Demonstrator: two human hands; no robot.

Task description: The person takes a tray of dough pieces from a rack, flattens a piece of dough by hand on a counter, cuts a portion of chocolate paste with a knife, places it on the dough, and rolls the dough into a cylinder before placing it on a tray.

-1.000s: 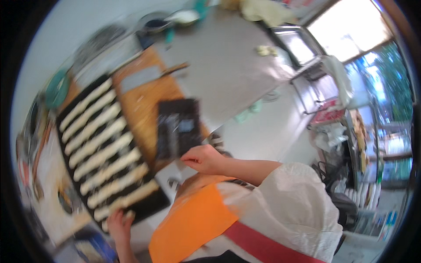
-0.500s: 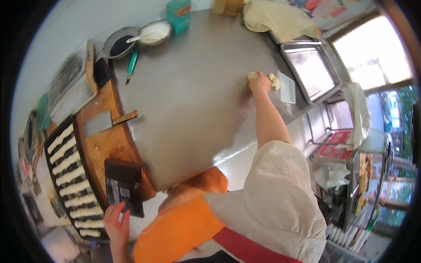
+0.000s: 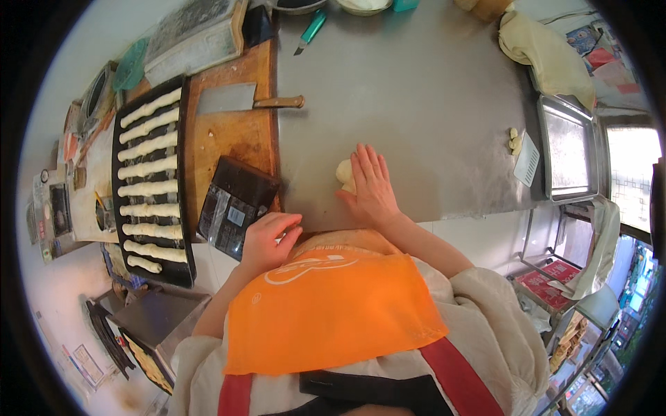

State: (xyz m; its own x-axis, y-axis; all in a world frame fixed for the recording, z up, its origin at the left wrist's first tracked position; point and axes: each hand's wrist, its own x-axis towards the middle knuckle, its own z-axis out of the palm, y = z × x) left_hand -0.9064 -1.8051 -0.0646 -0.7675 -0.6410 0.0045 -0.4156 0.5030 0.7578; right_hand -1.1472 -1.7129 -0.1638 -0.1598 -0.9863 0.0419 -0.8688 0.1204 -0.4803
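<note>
A small pale lump of dough lies on the steel worktop near its front edge. My right hand lies flat against the lump, fingers stretched out and partly covering it. My left hand hovers by the table's front edge, loosely curled, thumb apart from the fingers, with nothing in it. Closest to it is a dark wrapped block-shaped package with a pale label. More small dough pieces sit at the far right, beside a white slotted scraper.
A cleaver rests on the wooden board, its handle over the steel. Left of it, a black tray holds several long dough strips. A green utility knife lies at the back. A metal tray stands at the right edge.
My right hand has come from the dough pieces at the far right to the front of the worktop, over a dough lump. My left hand has risen toward the table edge. The view has shifted.
</note>
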